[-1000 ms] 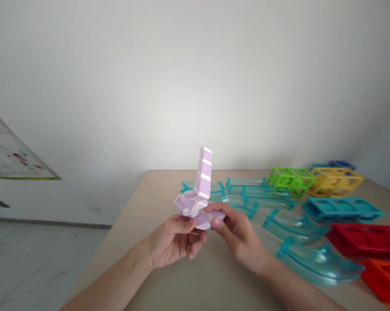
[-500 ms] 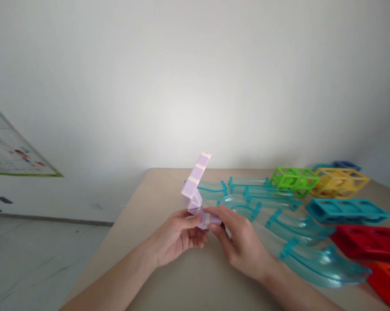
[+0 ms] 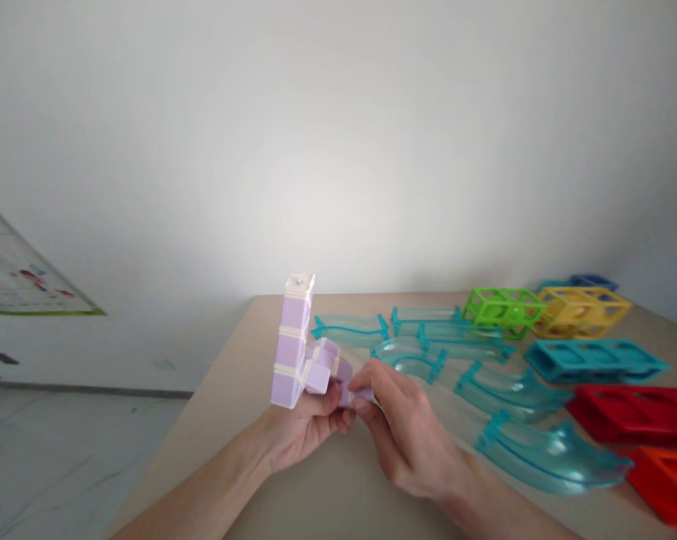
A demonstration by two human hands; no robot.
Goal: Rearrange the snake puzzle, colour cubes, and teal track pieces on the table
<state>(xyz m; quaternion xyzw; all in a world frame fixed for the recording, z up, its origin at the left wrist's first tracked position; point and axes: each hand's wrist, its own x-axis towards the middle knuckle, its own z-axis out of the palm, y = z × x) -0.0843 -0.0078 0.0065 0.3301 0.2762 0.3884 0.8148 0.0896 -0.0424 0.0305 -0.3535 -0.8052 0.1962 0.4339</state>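
A lilac and white snake puzzle [image 3: 291, 352], made of jointed wedge blocks, is held above the table between both hands. One straight section stands up at the left, and a bent cluster of blocks joins it lower down. My left hand [image 3: 304, 431] grips the lower part from underneath, its thumb against the blocks. Pinching the right end of the puzzle are the thumb and forefinger of my right hand [image 3: 402, 424]. The fingers cover part of that end.
Clear teal track pieces [image 3: 552, 454] lie on the table [image 3: 226, 375] to the right. Beyond them are a green frame block [image 3: 504, 311], a yellow one [image 3: 582, 311], a teal one [image 3: 597, 360], a red one [image 3: 642, 412] and an orange one [image 3: 667, 484]. A wall rises behind.
The puzzle's long section has swung left and toward me and now stands more upright, with the bent blocks showing beside it. Both hands keep hold; the view has shifted slightly.
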